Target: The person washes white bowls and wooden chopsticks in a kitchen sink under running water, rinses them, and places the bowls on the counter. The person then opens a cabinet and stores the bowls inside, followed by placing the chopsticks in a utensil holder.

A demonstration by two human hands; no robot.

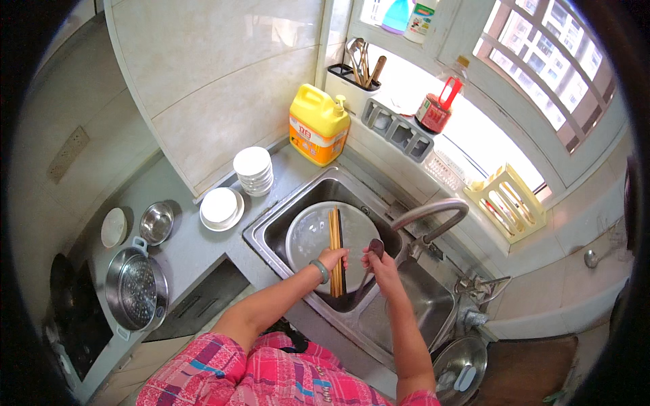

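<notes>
My left hand (333, 258), with a jade-green bangle on the wrist, grips a bundle of chopsticks (335, 228). Most of the sticks are light wood; at least one is black. My right hand (381, 266) holds a dark brown utensil (376, 247), its rounded end above my fist. A thin part runs below the fist, but its exact kind is unclear. Both hands are above a large round pale basin (310, 228), which sits in the left bowl of the stainless steel sink (269, 254). The curved faucet (431, 207) arches beside the basin's right side.
A yellow detergent jug (317, 127), stacked white bowls (253, 170) and plates (221, 208) stand behind and left. A steamer pot (133, 294) and metal bowl (156, 223) occupy the left counter. A pan lid (459, 365) lies right of the sink. The sill holds a utensil caddy (350, 91).
</notes>
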